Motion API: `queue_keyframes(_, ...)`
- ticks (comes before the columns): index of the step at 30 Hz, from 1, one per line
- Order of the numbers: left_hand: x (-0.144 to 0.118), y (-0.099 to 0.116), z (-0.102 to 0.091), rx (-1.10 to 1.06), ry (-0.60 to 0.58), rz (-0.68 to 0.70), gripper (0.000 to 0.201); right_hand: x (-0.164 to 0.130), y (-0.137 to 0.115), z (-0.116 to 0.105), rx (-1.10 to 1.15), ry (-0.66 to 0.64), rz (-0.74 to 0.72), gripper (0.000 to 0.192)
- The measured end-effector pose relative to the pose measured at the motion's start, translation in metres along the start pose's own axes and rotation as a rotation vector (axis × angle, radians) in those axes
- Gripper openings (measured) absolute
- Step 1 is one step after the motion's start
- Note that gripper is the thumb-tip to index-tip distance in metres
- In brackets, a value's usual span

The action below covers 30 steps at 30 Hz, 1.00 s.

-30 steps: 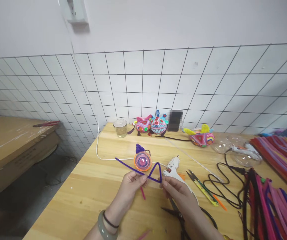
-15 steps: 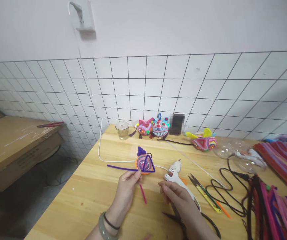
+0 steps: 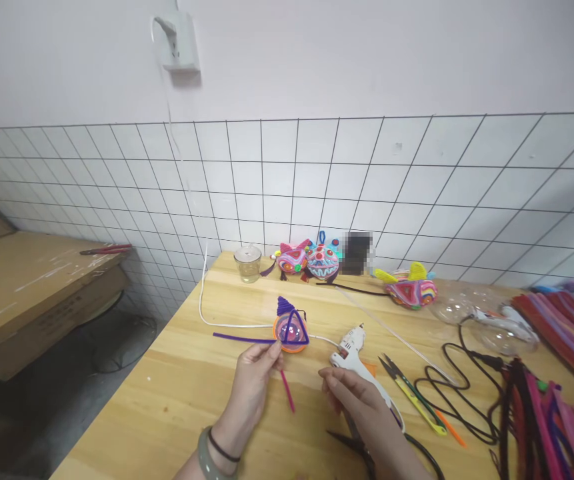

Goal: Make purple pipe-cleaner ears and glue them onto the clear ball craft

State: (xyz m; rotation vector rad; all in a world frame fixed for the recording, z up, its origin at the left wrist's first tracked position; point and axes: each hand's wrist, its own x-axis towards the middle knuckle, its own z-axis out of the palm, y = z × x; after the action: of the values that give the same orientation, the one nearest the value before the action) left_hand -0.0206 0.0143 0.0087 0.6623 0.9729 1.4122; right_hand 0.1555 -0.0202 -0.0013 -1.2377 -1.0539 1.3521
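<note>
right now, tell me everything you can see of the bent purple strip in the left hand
The purple strip is thin and looks softly fuzzy, like a pipe cleaner. One part is bent into a pointed triangle; the rest runs nearly straight out to the left. The left hand pinches it near the triangle's lower left corner, above the table. In this view the triangle overlaps the round orange-rimmed piece; whether they touch is unclear.
</note>
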Motion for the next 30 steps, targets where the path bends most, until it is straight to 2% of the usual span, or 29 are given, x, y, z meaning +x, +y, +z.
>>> queue_keyframes(8, 0.001, -0.001, -0.002, -0.018, 0.014, 0.007, 0.025, -0.001, -0.006, 0.001, -0.033, 0.008, -0.01, 0.044)
queue_keyframes(19, 0.002, -0.002, -0.003, -0.059, 0.009, -0.015, 0.025, -0.001, 0.007, -0.001, -0.106, -0.027, -0.044, 0.045)
queue_keyframes(30, 0.004, -0.006, -0.006, -0.108, -0.002, -0.047, 0.022, -0.004, 0.007, -0.001, -0.148, -0.082, -0.046, 0.044)
